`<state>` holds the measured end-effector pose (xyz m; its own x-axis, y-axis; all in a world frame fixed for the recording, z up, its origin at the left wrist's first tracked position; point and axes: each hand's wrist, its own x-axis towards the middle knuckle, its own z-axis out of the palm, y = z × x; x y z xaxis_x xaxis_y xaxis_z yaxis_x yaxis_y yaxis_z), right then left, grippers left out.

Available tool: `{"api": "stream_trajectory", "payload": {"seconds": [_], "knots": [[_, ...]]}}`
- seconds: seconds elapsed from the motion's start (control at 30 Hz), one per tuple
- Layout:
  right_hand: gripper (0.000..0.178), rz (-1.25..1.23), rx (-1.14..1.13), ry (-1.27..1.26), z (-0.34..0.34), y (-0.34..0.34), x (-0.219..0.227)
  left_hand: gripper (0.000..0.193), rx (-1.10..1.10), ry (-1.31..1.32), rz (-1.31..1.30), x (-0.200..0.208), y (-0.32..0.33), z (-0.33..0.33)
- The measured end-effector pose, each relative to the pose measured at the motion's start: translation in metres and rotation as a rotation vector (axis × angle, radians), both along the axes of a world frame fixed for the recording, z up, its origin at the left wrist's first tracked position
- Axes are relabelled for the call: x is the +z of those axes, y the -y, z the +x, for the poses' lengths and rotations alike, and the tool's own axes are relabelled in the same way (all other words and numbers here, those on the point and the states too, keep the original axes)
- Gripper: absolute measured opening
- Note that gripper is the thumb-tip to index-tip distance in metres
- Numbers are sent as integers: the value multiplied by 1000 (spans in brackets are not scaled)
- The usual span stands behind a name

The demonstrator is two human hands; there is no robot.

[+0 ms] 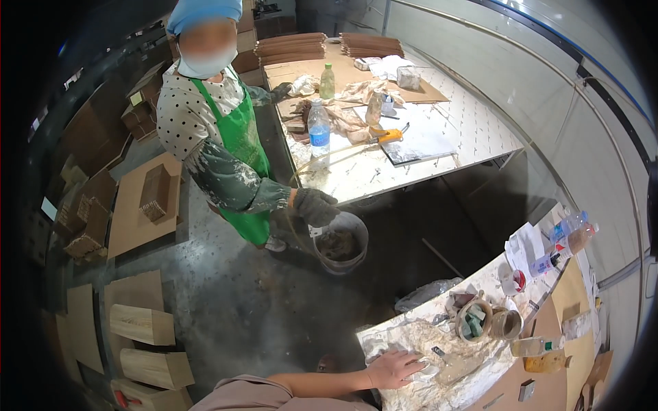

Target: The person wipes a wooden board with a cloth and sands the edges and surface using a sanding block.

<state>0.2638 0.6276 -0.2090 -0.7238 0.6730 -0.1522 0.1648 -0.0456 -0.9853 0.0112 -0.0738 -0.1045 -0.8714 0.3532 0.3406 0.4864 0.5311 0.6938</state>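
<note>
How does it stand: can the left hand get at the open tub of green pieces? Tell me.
Probably yes: the left hand rests on the crumpled covering, the tub is open-topped, and little but a small object lies between them.

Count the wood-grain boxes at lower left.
3, one below another: top box, middle box and bottom box, the last cut off by the picture's lower edge. More may be hidden beyond it.
</note>
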Motion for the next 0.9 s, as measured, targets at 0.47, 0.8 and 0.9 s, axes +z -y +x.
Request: {"api": "stream_trajectory", "payload": {"seconds": [0.47,0.8,0.9], "knots": [[37,-700,-75,-110,-8,5,30,59,33,-22,24,5,2,0],[42,-133,-194,-67,1,7,12,59,31,-35,37,11,5,-4],[42,-320,-114,-21,-1,1,26,60,39,-10,47,15,9,-3]]}}
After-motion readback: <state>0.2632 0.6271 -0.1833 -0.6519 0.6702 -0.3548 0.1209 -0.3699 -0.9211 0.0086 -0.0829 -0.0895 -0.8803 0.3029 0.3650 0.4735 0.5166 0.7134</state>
